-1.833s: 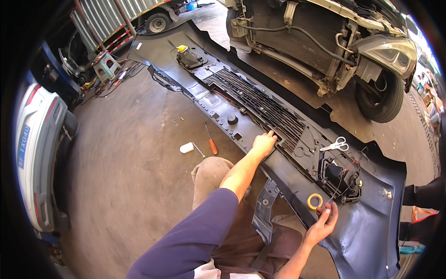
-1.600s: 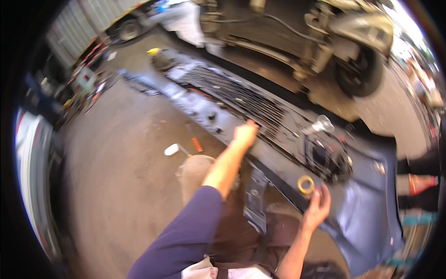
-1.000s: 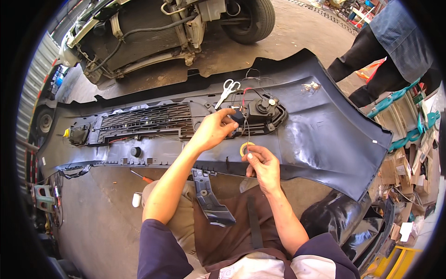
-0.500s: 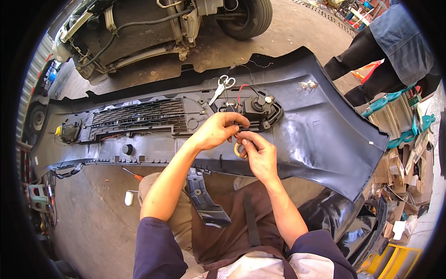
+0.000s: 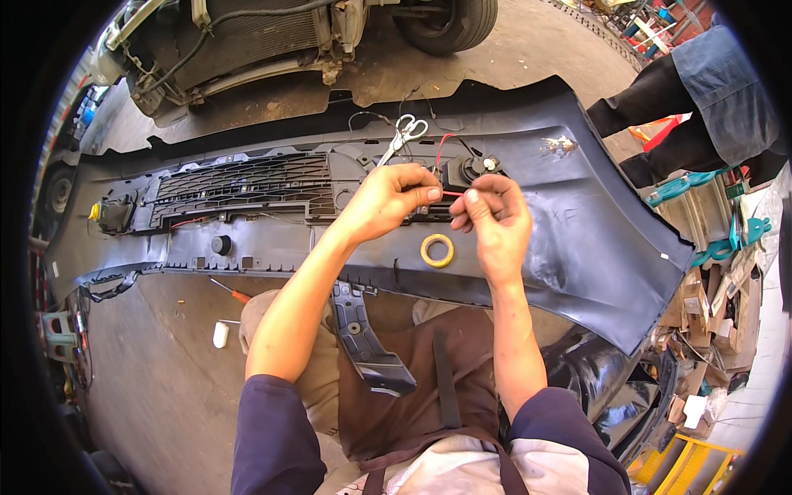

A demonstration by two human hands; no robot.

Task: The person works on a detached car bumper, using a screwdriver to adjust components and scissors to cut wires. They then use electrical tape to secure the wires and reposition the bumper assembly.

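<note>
A thin red wire [image 5: 453,194] is stretched between my two hands above the inside of a black car bumper [image 5: 569,198]. My left hand [image 5: 388,198] pinches one part of it between thumb and forefinger. At its other end, my right hand [image 5: 499,223] pinches the wire with thumb and fingertips. Behind my hands is a round black lamp housing [image 5: 477,169], with a red lead looping above it. White-handled scissors [image 5: 406,134] lie on the bumper beyond my left hand. A yellow roll of tape [image 5: 436,263] rests on the bumper below my hands.
A black mesh grille [image 5: 247,188] is fitted in the bumper. A dark bracket [image 5: 363,338] lies by my lap; a screwdriver [image 5: 239,295] is on the floor. Beyond stands a car front [image 5: 247,58]. Another person's legs [image 5: 660,107] are at right, near cardboard scraps [image 5: 726,305].
My hands have moved apart and upward, and the red wire now shows straight between them. The tape roll, partly covered by my right hand before, is fully visible. The view has shifted slightly.
</note>
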